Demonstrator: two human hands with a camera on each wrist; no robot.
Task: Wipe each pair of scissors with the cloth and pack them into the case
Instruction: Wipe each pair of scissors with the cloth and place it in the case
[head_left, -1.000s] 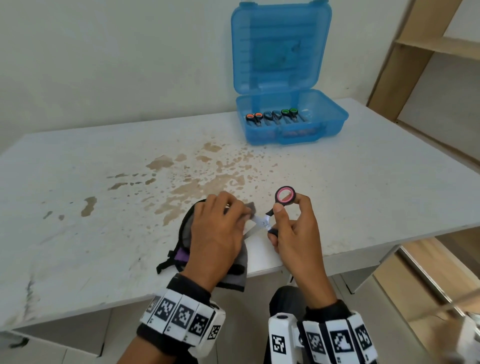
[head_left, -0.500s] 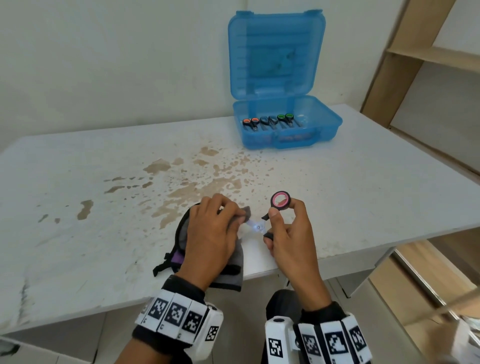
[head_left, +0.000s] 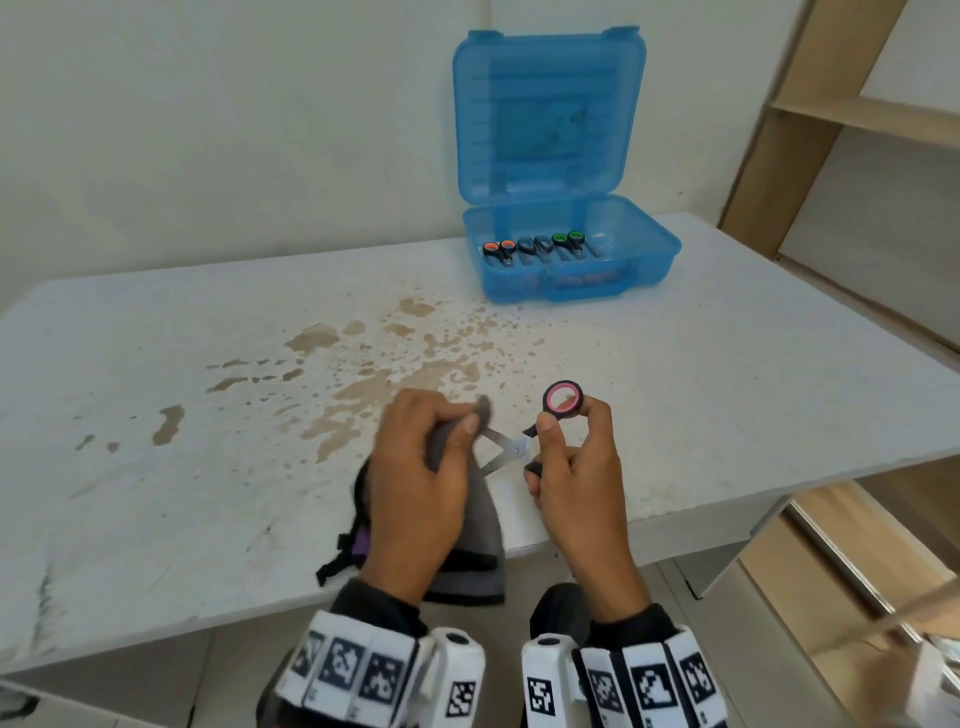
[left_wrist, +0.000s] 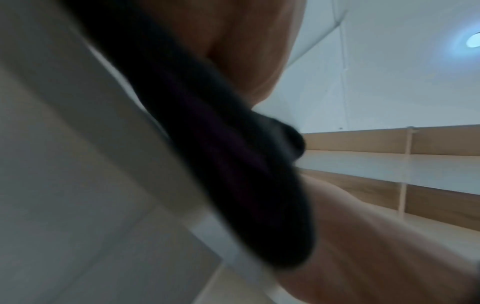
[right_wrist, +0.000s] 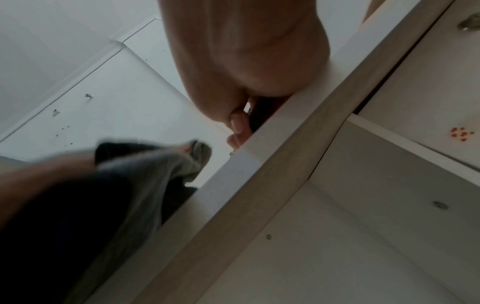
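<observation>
My right hand (head_left: 563, 452) holds a small pair of pink-and-black scissors (head_left: 519, 447) by the handles, blades spread apart and pointing left, just above the table's front edge. My left hand (head_left: 436, 457) grips a grey cloth (head_left: 480, 519) and pinches it round the upper blade. The cloth hangs down over the table edge. The open blue case (head_left: 644, 260) stands at the back of the table with three pairs of scissors (head_left: 535, 247) lined up inside. In the right wrist view the grey cloth (right_wrist: 145, 185) shows blurred beside the table edge; the left wrist view shows the dark cloth (left_wrist: 221, 164), blurred.
The white table (head_left: 182, 415) carries brown stains (head_left: 395, 374) across its middle. A wooden shelf unit (head_left: 857, 130) rises at the right, close to the table's far corner. Floor shows below the front edge.
The scissor blades have spread wider. My left hand with the cloth has slid slightly left along the upper blade, while the right hand stays in place.
</observation>
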